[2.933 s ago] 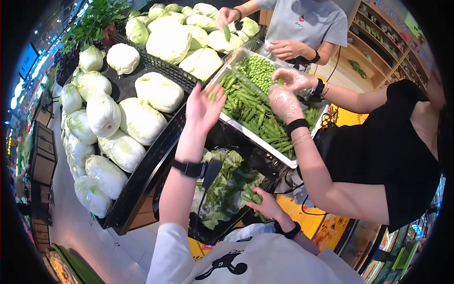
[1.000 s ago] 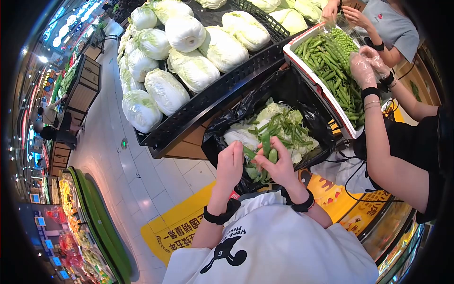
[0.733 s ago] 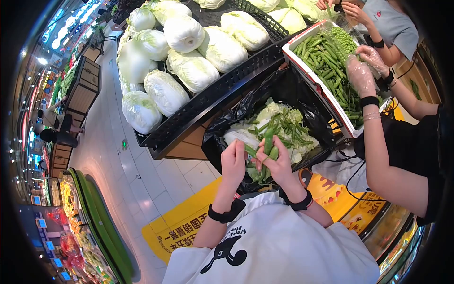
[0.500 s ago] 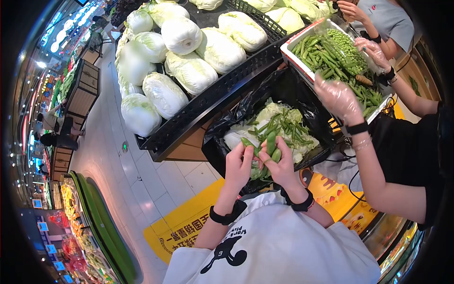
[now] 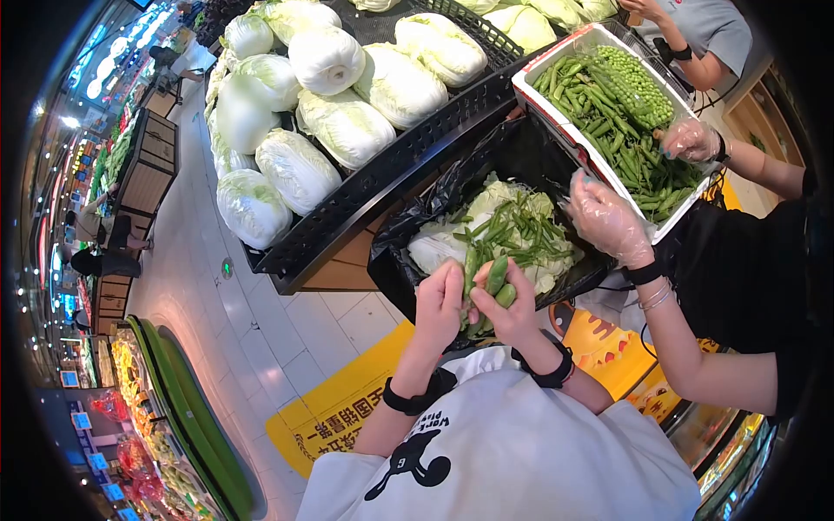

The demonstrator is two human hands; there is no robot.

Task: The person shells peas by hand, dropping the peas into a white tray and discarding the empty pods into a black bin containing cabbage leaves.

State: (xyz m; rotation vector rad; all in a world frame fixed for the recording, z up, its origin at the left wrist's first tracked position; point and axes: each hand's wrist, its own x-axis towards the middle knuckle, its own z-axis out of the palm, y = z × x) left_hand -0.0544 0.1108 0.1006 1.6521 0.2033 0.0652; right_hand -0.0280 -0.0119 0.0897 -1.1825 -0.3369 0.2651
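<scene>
Close together in front of my chest, both hands work on green pea pods. My left hand (image 5: 440,304) is closed with its fingers pinching a pod (image 5: 470,265) that points upward. My right hand (image 5: 512,306) is closed around several plump pea pods (image 5: 496,276), whose ends stick out past the fingers. Just beyond my fingers stands a bin lined with a black bag (image 5: 395,247). Pale cabbage leaves (image 5: 434,247) and empty green pods (image 5: 521,234) lie in it. Whether the pinched pod is split cannot be seen.
On the right, a white box (image 5: 556,130) holds pea pods (image 5: 599,122) and a clear bag of shelled peas (image 5: 634,82). A co-worker's gloved hands (image 5: 608,217) are beside it. Napa cabbages (image 5: 347,130) fill a black crate (image 5: 382,178). Another person's arm (image 5: 695,65) shows behind.
My left fingers have shifted on the pod, which now stands more upright. The co-worker's near gloved hand has lowered toward the bin, and the far one has moved down over the box.
</scene>
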